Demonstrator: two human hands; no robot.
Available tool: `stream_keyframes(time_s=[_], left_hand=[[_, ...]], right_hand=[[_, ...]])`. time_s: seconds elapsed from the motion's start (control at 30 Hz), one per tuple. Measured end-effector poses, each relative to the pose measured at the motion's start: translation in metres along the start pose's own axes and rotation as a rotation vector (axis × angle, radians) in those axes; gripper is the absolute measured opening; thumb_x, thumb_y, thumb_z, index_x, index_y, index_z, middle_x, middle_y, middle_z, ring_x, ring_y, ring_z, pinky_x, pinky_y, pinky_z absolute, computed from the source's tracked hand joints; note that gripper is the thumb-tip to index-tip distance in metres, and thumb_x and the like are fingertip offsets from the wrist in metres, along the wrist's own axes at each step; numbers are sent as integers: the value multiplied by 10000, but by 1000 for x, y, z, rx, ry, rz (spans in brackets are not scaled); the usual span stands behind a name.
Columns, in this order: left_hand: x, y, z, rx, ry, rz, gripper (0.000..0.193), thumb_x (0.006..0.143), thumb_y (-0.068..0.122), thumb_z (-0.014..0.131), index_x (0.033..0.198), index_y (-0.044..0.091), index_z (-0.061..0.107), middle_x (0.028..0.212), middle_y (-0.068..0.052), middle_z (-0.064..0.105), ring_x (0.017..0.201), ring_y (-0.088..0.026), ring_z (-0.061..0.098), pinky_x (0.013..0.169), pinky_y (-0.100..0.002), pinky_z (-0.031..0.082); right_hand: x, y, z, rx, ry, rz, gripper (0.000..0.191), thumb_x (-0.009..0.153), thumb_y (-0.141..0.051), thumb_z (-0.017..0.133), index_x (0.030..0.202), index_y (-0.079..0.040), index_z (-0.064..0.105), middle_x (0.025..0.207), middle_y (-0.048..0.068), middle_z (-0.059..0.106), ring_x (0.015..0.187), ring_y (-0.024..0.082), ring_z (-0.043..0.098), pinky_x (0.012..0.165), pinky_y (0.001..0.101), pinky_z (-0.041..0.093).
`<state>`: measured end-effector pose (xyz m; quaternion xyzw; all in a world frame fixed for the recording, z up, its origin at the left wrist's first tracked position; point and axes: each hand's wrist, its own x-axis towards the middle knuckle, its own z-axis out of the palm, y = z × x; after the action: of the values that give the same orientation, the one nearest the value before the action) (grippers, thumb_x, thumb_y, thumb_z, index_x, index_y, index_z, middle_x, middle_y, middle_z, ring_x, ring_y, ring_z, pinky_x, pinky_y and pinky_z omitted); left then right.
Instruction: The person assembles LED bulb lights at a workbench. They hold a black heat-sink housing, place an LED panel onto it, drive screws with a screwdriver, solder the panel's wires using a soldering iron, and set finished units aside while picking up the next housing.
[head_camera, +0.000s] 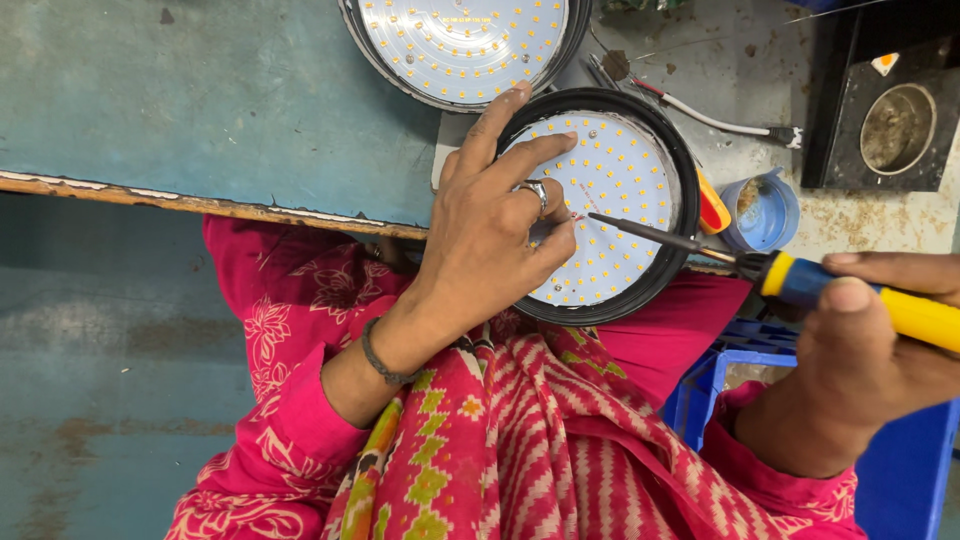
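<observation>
A round light panel (620, 190) with a black rim and a white board dotted with small yellow diodes rests at the bench edge. My left hand (500, 215), wearing a ring, lies over its left side, fingers spread on the board and pinching a thin wire end. My right hand (870, 340) grips a soldering iron (800, 278) with a yellow and blue handle. Its dark metal tip reaches left to the wire near my left fingertips, over the board.
A second round light panel (465, 45) lies further back on the teal bench (200, 100). A small blue cup (765, 210), a white cable (700, 115) and a black block with a metal bowl (895, 125) sit to the right. A blue crate (900, 470) stands beside my lap.
</observation>
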<state>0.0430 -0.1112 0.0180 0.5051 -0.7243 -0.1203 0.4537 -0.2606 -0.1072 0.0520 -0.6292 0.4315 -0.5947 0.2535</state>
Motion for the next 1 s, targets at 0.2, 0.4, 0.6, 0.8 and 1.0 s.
stream_keyframes(time_s=[0.2,0.4,0.6,0.8,1.0], left_hand=[[0,0,1,9,5,-1,142,813,167,796,773,84,689,1381,-45,655,1518,-377,362,1018,-515,453],[-1,2,2,16,23,-7,147,823,164,793,768,81,685,1382,-42,654,1519,-373,366,1026,-516,458],[-1,2,3,30,23,-13,141,810,165,798,762,83,693,1367,-43,651,1509,-375,370,1014,-522,461],[-2,2,3,28,28,-14,149,823,168,804,776,81,693,1370,-37,648,1512,-376,368,1028,-524,461],[-2,2,3,32,25,-15,141,817,158,798,775,77,691,1371,-35,648,1513,-372,365,1029,-525,464]], right_hand=[[6,-3,7,29,92,72,334,1051,-210,740,995,77,579,870,117,602,508,67,390,487,189,289],[18,5,9,174,57,155,320,1082,-190,742,998,70,577,792,111,572,494,97,427,468,199,323],[19,7,11,137,27,145,305,1067,-180,747,1003,59,568,907,144,644,489,92,450,460,189,349],[21,4,14,116,13,144,294,1068,-179,742,1011,59,579,907,137,645,492,85,454,458,179,346],[20,1,14,104,2,166,265,1067,-156,727,1011,62,588,844,102,607,496,69,450,458,169,344]])
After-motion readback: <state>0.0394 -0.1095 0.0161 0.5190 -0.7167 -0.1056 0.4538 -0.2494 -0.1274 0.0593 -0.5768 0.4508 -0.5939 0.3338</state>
